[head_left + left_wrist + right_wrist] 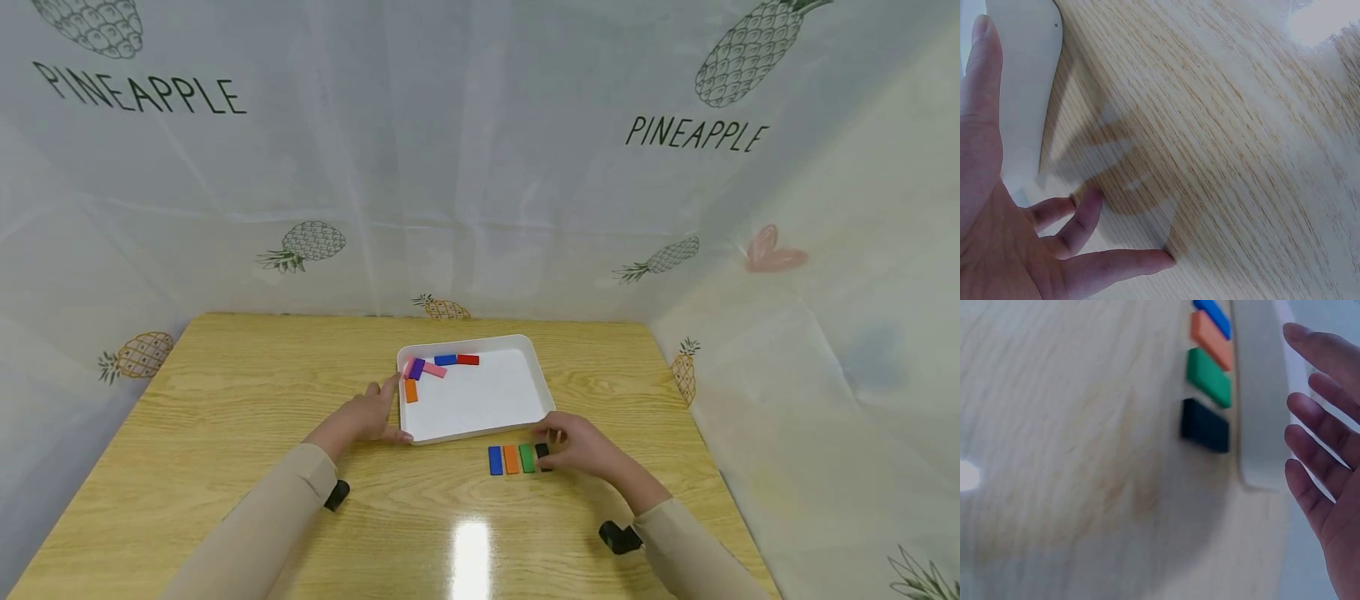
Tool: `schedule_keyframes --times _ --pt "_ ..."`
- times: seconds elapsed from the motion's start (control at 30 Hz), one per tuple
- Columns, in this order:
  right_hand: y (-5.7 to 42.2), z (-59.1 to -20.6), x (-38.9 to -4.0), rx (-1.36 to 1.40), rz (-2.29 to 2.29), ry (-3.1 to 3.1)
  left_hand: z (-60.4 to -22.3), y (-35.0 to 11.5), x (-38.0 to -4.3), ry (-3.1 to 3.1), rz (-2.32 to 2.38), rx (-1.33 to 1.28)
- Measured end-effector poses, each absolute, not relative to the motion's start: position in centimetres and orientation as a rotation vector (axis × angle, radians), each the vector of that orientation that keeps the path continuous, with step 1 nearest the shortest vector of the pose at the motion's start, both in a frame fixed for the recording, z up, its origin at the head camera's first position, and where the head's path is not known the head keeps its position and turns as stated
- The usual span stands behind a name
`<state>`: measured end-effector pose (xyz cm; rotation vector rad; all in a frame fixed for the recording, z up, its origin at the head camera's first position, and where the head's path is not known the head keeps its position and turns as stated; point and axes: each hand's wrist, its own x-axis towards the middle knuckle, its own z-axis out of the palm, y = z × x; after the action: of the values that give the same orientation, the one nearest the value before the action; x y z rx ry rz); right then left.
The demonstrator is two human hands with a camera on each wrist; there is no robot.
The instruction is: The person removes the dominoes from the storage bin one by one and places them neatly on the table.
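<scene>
A white tray [487,400] lies on the wooden table. At its front left corner rests my left hand [369,417], fingers spread along the left wall and thumb at the corner; in the left wrist view several fingertips reach down beside the wall. My right hand [576,443] hovers at the tray's front right corner, fingers loosely bent and holding nothing. Beneath it stands a black block [1205,426], partly covered in the head view. Left of that block, in a row, are a green block [527,458], an orange block [511,459] and a blue block [495,460].
Inside the tray lie a red block [468,360], a second blue block [446,360], a purple block [417,369], a pink block [435,370] and another orange block [411,391]. A pineapple-print curtain [480,167] hangs behind and beside the table.
</scene>
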<state>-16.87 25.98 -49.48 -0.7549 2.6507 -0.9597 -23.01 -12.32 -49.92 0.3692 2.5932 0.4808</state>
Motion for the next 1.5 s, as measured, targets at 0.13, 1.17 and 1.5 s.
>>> schedule_keyframes --times 0.13,1.17,1.5 --pt "25.2 -48.6 -17.5 -0.791 -0.987 2.629 -49.8 -12.4 -22.9 2.609 0.473 0.373" --pt "16.8 -48.2 -25.2 -0.751 -0.92 2.537 -50.5 -12.6 -23.2 2.628 0.446 0.372" --pt "15.1 -49.1 -27.3 -0.675 -0.938 2.524 -50.6 -12.5 -23.2 2.641 0.422 0.383"
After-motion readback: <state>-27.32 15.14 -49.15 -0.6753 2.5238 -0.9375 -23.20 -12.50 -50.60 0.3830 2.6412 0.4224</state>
